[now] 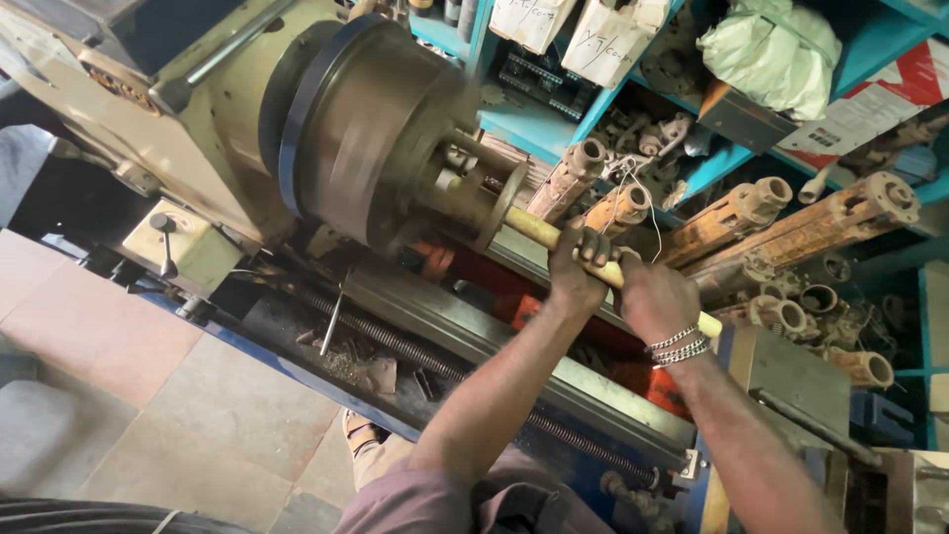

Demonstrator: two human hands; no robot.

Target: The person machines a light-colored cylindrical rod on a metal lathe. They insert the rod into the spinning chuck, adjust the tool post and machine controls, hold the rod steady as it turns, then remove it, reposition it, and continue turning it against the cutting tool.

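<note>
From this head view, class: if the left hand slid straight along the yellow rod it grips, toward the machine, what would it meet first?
Probably the round collar where the rod enters the lathe chuck; the left hand has bare rod before it, though depth is unclear.

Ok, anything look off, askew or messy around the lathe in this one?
Both the left hand and right hand grip a long yellowish rod that runs into the blurred grey lathe chuck; the blur suggests rotation, so bare hands there look risky. Metal swarf and scraps litter the lathe bed tray.

Left hand [575, 269], right hand [653, 300] clenched
</note>
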